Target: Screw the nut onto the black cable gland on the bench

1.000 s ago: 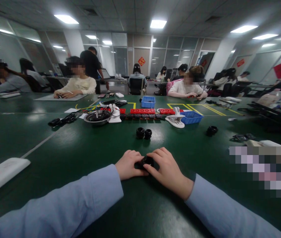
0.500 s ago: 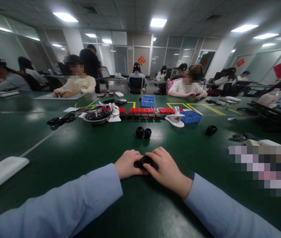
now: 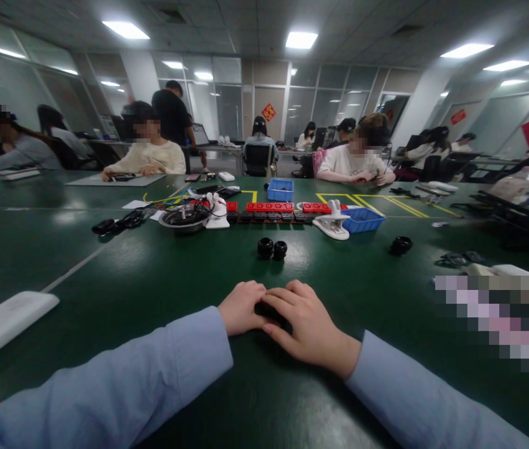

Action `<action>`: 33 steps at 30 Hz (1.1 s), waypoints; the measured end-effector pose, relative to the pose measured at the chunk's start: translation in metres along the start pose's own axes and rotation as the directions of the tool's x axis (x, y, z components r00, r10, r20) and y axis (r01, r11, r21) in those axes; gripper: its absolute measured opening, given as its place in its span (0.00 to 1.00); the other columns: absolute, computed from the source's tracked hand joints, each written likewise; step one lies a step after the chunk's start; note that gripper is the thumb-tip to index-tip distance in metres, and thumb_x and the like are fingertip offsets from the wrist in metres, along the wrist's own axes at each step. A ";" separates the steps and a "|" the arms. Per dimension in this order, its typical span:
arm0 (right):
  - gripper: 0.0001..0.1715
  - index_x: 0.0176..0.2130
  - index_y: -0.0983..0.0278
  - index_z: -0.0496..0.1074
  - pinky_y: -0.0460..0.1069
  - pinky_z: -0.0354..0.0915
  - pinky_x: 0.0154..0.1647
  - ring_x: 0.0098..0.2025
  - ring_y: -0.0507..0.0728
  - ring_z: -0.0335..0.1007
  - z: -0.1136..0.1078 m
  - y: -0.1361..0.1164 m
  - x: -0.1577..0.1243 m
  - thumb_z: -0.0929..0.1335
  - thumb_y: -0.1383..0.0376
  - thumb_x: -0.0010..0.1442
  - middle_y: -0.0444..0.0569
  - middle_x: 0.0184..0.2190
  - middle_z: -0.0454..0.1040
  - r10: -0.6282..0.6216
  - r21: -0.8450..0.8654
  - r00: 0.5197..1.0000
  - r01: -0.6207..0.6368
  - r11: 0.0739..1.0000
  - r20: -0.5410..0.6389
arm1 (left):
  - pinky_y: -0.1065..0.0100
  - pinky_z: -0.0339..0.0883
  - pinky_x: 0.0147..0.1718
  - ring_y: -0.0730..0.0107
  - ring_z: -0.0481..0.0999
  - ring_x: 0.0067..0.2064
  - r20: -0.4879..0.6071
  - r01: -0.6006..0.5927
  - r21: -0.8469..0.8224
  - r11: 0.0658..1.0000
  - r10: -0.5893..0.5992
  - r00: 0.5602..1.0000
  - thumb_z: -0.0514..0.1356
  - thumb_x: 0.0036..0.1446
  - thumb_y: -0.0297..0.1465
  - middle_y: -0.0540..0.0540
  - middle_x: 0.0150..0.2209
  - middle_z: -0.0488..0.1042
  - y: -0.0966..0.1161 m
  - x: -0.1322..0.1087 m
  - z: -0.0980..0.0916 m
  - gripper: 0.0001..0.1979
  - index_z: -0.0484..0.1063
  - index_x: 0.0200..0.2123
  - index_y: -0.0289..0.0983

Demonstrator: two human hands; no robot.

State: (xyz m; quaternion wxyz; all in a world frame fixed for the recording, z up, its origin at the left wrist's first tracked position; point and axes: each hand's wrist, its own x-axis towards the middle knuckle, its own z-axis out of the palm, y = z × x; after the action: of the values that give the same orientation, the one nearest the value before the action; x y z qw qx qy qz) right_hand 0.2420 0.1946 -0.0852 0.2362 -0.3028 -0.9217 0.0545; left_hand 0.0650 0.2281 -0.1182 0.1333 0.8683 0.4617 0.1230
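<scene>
Both hands are nearer the camera than the bowl [image 3: 171, 227], off to its right, over the green table [image 3: 161, 280]. The left hand [image 3: 242, 308] has its fingers bent and bunched close, thumb stretched along the near side, wrapped round a black part [image 3: 271, 311]. The right hand [image 3: 308, 322] comes in from the other side, fingers curled over the top of that part, a bit of a gap showing between them, thumb running below. Its fingertips look like they touch the left hand. The part's mostly covered, basically a dark patch between the hands, so I can't tell where the hidden fingertips press. Both sleeves [image 3: 199, 346] are light blue.

Rest of the stuff: two black rings [image 3: 265, 249] stand side by side, right of the bowl and a little nearer. There's a white clip [image 3: 217, 215] right up against the bowl's right side, then red strips [image 3: 270, 207] further right, and a blue bin [image 3: 362, 221] past those. Cables [image 3: 121, 222] lie just left of the bowl. A white case [image 3: 16, 327] sits well to its left and much nearer. Beyond the bowl, to the left, someone in a cream top [image 3: 166, 157] leans on the table.
</scene>
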 end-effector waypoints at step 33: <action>0.13 0.41 0.67 0.72 0.53 0.62 0.46 0.42 0.57 0.67 0.013 0.053 -0.001 0.61 0.64 0.64 0.50 0.39 0.74 0.273 0.093 0.961 -0.268 0.959 -0.047 | 0.64 0.58 0.38 0.61 0.68 0.38 0.039 -0.028 -0.057 0.998 0.030 0.999 0.65 0.44 0.49 0.48 0.34 0.72 0.003 -0.002 -0.008 0.23 0.71 0.35 0.36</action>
State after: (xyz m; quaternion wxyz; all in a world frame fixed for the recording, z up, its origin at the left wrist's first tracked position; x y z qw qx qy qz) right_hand 0.2652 0.2377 -0.1096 0.2663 -0.4172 -0.8611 0.1166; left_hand 0.0640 0.2259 -0.1095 0.1651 0.8731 0.4427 0.1203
